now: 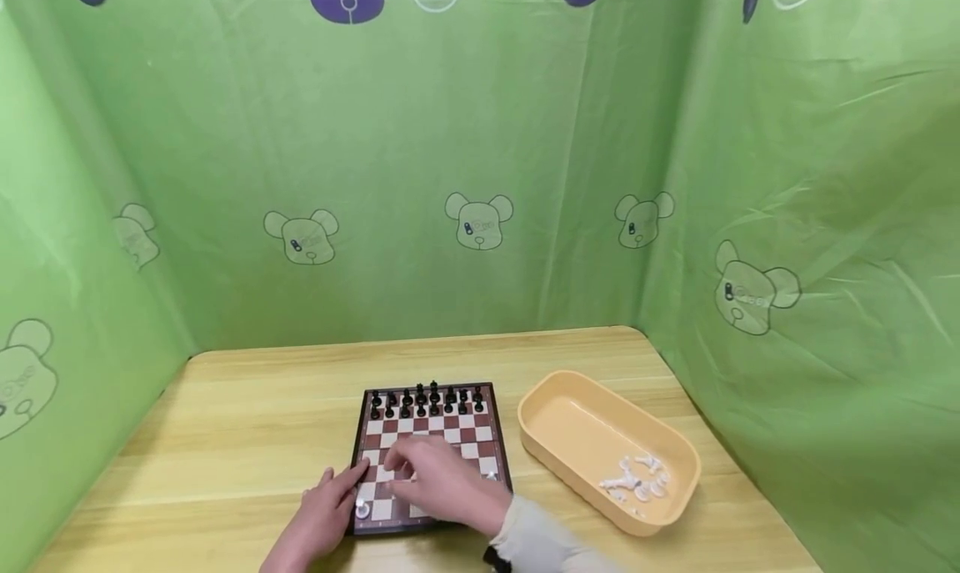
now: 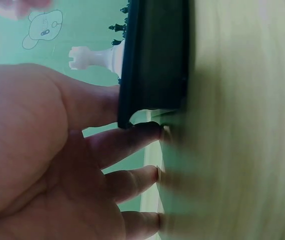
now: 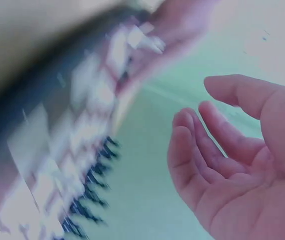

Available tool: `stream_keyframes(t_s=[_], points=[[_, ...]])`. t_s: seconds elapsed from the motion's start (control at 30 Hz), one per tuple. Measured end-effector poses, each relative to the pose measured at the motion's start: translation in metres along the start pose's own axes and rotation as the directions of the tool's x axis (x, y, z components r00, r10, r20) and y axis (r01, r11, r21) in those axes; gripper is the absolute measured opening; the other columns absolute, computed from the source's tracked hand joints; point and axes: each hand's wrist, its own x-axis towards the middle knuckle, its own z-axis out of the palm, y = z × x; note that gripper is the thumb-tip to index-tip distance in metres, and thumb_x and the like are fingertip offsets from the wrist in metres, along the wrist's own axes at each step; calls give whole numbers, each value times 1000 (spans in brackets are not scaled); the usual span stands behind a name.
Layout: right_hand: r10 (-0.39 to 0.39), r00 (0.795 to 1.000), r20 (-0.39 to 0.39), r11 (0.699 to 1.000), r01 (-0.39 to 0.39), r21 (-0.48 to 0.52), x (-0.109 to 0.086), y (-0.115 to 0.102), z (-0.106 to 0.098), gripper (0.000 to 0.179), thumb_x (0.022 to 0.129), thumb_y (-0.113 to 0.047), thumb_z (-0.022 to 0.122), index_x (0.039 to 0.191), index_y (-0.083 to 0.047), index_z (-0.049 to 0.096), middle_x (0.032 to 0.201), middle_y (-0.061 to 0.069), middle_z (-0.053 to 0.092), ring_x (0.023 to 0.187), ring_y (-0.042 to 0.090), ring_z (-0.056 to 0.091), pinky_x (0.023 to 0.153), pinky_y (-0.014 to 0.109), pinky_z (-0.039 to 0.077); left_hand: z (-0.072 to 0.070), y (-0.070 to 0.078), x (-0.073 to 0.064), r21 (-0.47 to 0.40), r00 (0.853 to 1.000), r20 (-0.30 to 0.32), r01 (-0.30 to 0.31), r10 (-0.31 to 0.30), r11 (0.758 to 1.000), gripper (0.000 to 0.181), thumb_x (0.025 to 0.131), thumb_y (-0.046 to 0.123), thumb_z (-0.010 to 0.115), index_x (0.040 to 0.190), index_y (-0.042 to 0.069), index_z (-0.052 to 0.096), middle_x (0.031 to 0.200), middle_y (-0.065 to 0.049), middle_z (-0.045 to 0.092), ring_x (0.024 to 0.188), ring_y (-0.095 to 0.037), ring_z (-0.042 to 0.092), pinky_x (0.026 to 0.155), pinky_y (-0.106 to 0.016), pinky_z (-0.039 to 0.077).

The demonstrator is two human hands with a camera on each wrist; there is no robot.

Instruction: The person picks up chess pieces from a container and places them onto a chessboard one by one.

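A red-and-white chessboard (image 1: pixel 386 460) lies on the table, with black chess pieces (image 1: pixel 420 402) in two rows along its far side. My left hand (image 1: pixel 322 510) rests at its left edge, the thumb over the rim and the other fingertips down on the tabletop. A white rook (image 2: pixel 95 58) stands on the near left corner. Over the near half of the board hovers my right hand (image 1: pixel 435 477), fingers loosely bent; its palm looks bare in the right wrist view. Another white piece (image 1: pixel 491 475) shows near the board's right edge. My right hand hides part of the near rows.
An orange plastic tray (image 1: pixel 555 448) sits to the right of the board. Several white chess pieces (image 1: pixel 641 481) lie heaped in its near end. Green printed curtains (image 1: pixel 480 289) enclose the wooden table (image 1: pixel 247 439) at the back and both sides.
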Motion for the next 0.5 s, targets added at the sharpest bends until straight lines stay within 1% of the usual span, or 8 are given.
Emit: stream_keyframes(t_s=[0.13,0.23,0.37,0.5], points=[[-8,998,-61,999,10,36,-16,8,-34,15,94,-14,74,107,-9,73,99,-5,71,86,0,62,77,14,56,-1,2,0,5,1000,14,19,-19,1000,44,103,5,52,146,7,60,143,-31,56,143,-63,27,112,-82,15],[8,995,-97,998,-2,62,-32,20,-59,12,93,-13,73,104,-7,72,95,-5,70,83,2,62,74,17,57,0,2,1,8,1000,16,23,-24,1000,44,103,4,52,145,7,60,143,-31,56,144,-63,26,112,-81,15],[62,993,-103,998,-59,34,-59,38,-87,12,93,-19,75,102,-11,72,94,-7,69,85,8,63,75,24,58,0,1,0,12,1000,9,19,-19,1000,43,102,4,52,145,6,60,143,-30,57,144,-63,27,112,-82,15],[120,987,-103,991,-125,-38,-90,59,-110,16,92,-29,76,101,-15,73,96,-7,71,88,13,65,79,33,59,1,1,1,16,1000,8,18,-18,1000,43,102,4,52,145,7,60,143,-31,57,143,-63,28,111,-82,16]])
